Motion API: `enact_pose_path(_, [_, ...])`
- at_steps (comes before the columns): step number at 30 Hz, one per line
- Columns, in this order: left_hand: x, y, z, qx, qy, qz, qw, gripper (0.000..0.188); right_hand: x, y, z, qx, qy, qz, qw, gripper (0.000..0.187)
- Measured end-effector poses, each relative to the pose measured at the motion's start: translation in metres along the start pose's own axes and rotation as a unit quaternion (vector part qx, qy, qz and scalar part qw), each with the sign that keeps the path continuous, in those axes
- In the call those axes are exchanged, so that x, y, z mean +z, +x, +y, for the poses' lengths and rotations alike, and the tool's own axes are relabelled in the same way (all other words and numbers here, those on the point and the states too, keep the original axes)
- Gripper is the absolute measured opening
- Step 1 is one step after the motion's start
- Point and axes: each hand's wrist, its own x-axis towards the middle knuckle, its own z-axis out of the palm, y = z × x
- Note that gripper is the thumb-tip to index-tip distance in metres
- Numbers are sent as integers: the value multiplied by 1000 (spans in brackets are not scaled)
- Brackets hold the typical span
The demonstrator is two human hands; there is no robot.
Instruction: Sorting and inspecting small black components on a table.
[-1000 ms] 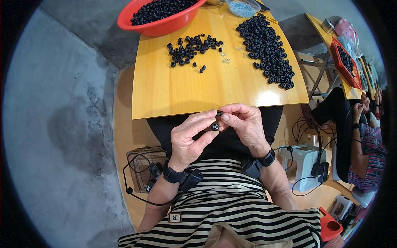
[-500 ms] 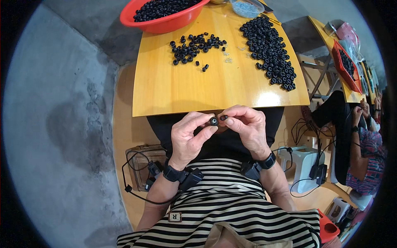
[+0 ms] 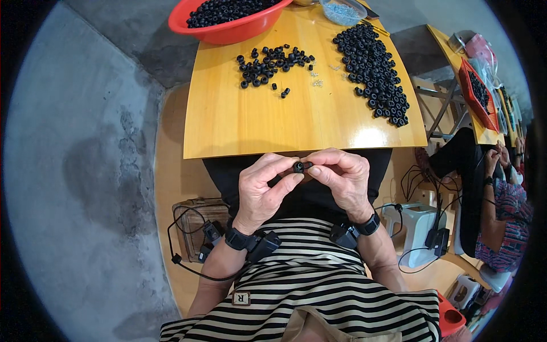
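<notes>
Head view: the left hand (image 3: 259, 191) pinches a small black rubber ring (image 3: 298, 167) between thumb and forefinger, and the right hand (image 3: 342, 179) presses a smaller black piece (image 3: 308, 165) against its side, fingertips closed on it. Both hands meet just below the near edge of the yellow wooden table (image 3: 273, 125), above the lap of a striped garment. On the tabletop lie a loose scatter of black rings (image 3: 268, 62) and, to the right, a long dense heap of black rings (image 3: 376, 68). At the far edge stand a red plastic basin (image 3: 228, 28) full of rings and a clear dish (image 3: 342, 11). Grey concrete floor (image 3: 85, 171) surrounds the table. Far right, another person's sleeve (image 3: 510, 214) shows beside a red tray (image 3: 477, 85).
</notes>
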Motion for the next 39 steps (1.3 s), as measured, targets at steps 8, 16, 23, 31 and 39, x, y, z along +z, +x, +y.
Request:
enact_pose_path(8, [-3,2,5,20,68,-13,997,26,0,0,-3,6,-15,2,1000,13])
enact_pose_path(16, [-6,6,13,46,140,-30,989,27,-3,2,-6,-22,-90,-21,995,13])
enact_pose_path(23, [-4,5,16,38,154,-21,987,27,-2,5,-16,-47,-184,-39,981,15])
enact_pose_path(31, [-5,5,17,16,134,-15,991,30,-6,10,-14,-109,-233,-65,964,18])
enact_pose_path(39, [-7,6,15,45,149,-21,988,32,-5,11,-15,-116,-238,-65,962,15])
